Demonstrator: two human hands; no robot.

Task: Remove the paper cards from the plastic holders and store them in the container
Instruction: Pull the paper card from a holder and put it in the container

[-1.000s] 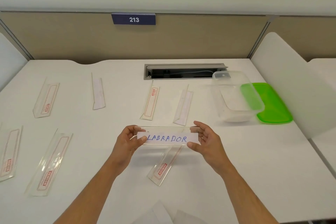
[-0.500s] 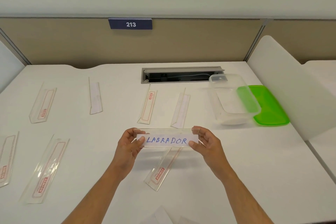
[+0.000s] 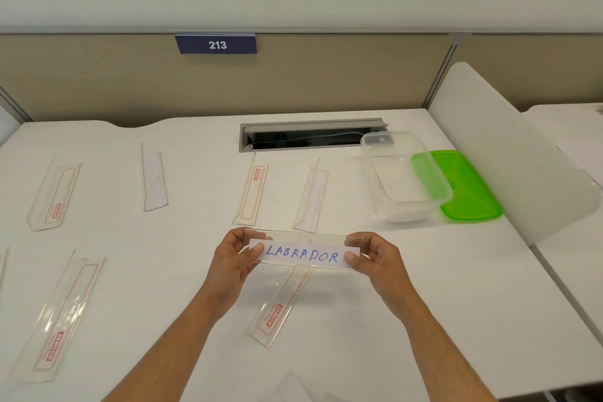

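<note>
The clear plastic holder point(image 3: 303, 249) with the LABRADOR card point(image 3: 301, 254) is being pinched endwise by the left hand point(image 3: 233, 263) and right hand point(image 3: 380, 261), probably for sliding the card out, the open container point(image 3: 404, 173) waiting at two o'clock.

You have bright, even light across the white counter point(image 3: 424, 287), soft and seemingly from overhead, though no lamp shows. Shadows stay faint: a pale grey one lies on the counter under your left hand point(image 3: 233, 263) and right hand point(image 3: 375, 259), and thin ones edge the clear holders point(image 3: 54, 192). Weak glints run along the plastic, without harsh glare. The blue lettering on the card point(image 3: 301, 255) reads sharp. Your wide lens bows the partition's top rail point(image 3: 326, 33) and stretches the corners; the near bottom edge looks slightly soft.
</note>
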